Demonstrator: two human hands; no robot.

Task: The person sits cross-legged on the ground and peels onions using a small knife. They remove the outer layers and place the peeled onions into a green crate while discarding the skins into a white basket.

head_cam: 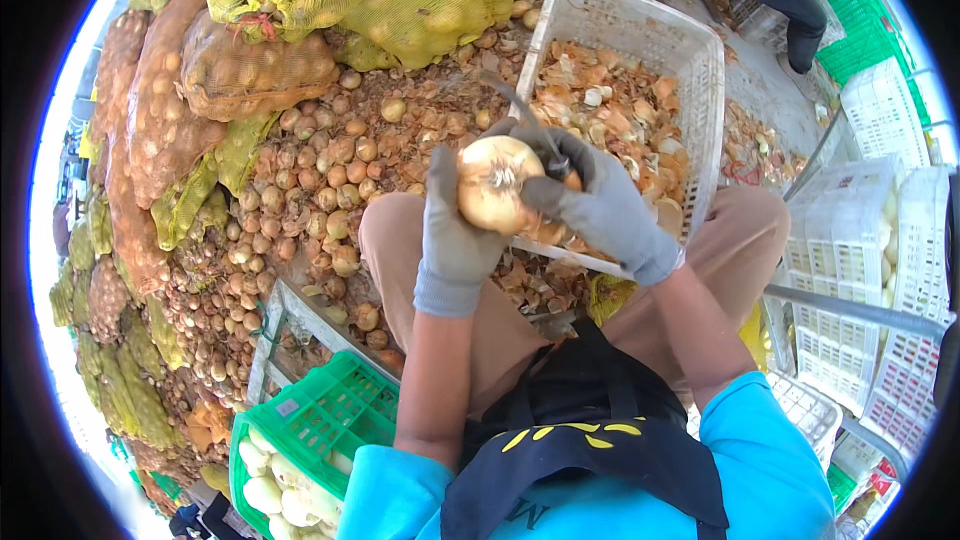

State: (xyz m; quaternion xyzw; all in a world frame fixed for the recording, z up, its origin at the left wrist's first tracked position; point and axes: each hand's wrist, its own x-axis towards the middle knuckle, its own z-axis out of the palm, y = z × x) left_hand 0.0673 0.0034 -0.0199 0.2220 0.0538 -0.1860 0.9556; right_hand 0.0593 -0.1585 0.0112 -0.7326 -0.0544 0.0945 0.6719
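A large yellow onion (498, 191), its dry root tuft facing up, is held above my lap. My left hand (459, 244), in a grey work glove, grips it from the left side. My right hand (600, 195), also gloved, rests its thumb against the onion's right side. In that same hand is a knife with a dark curved blade (523, 105), which points up and away to the left. The handle is mostly hidden by my fingers. Beneath my hands stands a white plastic crate (712, 90) with onion skins (619, 101) inside.
Loose onions (330, 195) and skins cover the ground to the left. Yellow mesh sacks (442, 0) and orange mesh sacks (255, 67) lie beyond. A green crate (322, 397) of peeled onions (281, 491) is by my left elbow. White crates (832, 255) stack at right; another person's leg (795, 7) is far right.
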